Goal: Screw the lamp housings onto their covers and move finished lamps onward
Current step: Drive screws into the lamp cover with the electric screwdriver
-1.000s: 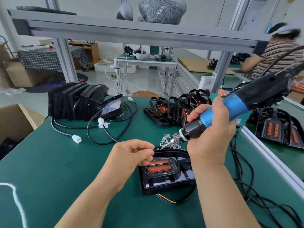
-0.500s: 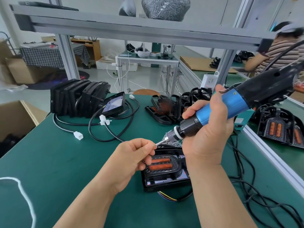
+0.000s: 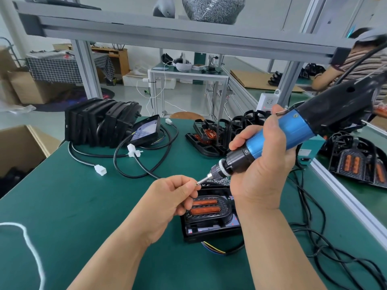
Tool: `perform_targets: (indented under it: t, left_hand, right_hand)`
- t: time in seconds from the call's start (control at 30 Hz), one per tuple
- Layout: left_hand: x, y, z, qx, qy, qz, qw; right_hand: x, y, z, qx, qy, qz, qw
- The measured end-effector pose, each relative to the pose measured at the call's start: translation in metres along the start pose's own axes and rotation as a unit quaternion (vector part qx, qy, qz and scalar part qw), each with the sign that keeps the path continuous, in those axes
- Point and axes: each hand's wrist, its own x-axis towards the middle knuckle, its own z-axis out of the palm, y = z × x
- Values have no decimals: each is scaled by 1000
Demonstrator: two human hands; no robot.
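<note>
left hand [image 3: 173,197] pinching screw [image 3: 196,183] at screwdriver [image 3: 282,135] tip; lamp [image 3: 209,216] beneath

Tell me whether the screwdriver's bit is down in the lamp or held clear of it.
Clear of it. The right hand holds the screwdriver tilted, its bit at a screw the left hand pinches, above the lamp.

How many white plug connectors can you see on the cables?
3 connectors: one far left, one up and right of it, one beside the leaning cover. Others may hide behind the stacked housings.
</note>
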Motion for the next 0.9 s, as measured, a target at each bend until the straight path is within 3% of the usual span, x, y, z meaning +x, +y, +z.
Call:
perform_targets:
  t: [0.13,0.37,0.47,0.53,0.63,0.73,0.9]
  left_hand:
    - [1,0,-1,13,-7,5,1000]
    - [2,-5,-2,43,6,1,999]
    - [5,-7,-10,165,76,25,983]
    - [9,-10,-15,292,137,52,945]
    - [15,-13,-11,412,145,25,899]
    - [21,-15,-6,431,98,-40,896]
    - [25,-21,-3,379,94,-50,919]
  right_hand:
    - [1,3,3,-45,-23,-22,998]
    - [-2,12,2,-32,-65,-67,995]
    - [0,21,-7,-56,-98,-86,990]
    - [-1,25,-10,-72,-126,-94,985]
    - [-5,29,-11,-103,-177,-92,974]
    - [-13,31,-14,-144,-225,-83,960]
    - [-25,28,-18,-182,-280,-38,942]
